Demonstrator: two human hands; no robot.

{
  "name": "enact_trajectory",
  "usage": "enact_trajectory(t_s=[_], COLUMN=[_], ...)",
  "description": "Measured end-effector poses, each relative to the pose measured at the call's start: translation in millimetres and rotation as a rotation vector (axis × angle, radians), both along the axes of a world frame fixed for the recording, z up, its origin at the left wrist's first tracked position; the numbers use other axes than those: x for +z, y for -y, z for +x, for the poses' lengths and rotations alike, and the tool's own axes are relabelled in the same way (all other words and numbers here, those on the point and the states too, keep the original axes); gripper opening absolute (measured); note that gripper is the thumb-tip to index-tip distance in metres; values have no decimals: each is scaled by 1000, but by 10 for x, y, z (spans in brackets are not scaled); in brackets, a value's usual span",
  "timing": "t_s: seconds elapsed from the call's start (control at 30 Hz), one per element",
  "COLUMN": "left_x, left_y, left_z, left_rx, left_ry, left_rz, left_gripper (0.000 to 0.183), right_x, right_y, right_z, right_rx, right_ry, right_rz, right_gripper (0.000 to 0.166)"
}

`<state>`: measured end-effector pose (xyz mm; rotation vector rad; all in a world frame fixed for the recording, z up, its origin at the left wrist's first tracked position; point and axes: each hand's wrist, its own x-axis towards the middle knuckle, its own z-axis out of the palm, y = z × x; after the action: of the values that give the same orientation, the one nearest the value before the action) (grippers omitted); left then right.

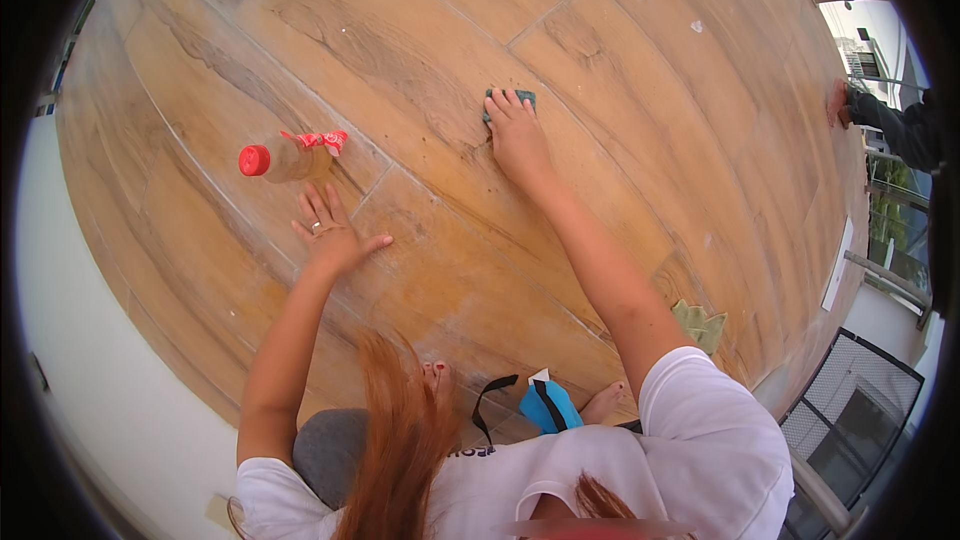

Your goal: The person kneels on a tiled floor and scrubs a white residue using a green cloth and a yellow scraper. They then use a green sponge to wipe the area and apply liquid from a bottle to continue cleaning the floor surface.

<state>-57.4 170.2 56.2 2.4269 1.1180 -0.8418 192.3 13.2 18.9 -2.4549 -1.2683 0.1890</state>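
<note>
My right hand (519,136) presses a dark green scouring pad (529,99) against the wood-look tile floor (450,240), fingers over the pad. Dark specks lie on the tile around it. My left hand (335,241) rests on the floor, fingers spread and holding nothing, with a ring on one finger. Just beyond its fingertips stands a clear plastic bottle (289,160) with a red cap (254,160). Its red label (324,141) sticks out loosely on one side, and some yellowish liquid shows near the base.
A pale green cloth (699,326) lies by my right elbow. Between my bare feet is a blue item with a black strap (551,406). Another person's foot (838,103) stands at the far right. A white wall (82,300) borders the left; a mesh panel (855,412) is lower right.
</note>
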Motion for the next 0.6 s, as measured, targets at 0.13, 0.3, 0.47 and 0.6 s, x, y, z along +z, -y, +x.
enact_trajectory(t_s=[0.13, 0.3, 0.47, 0.6], left_x=[-29, -11, -33, -31], left_y=[3, -4, -6, -18], left_z=[19, -13, 35, 2], left_rx=[-16, 1, -16, -12], left_ry=[-5, -10, -23, -15], left_rz=[15, 16, 14, 5], left_gripper=[127, 127, 126, 127], right_x=[-24, 27, 37, 17], right_y=[-304, 186, -362, -234], right_z=[200, 30, 265, 266], right_rx=[24, 32, 49, 65], right_ry=[-17, -28, -28, -61], right_rz=[2, -54, -22, -26], right_gripper=[35, 35, 36, 37])
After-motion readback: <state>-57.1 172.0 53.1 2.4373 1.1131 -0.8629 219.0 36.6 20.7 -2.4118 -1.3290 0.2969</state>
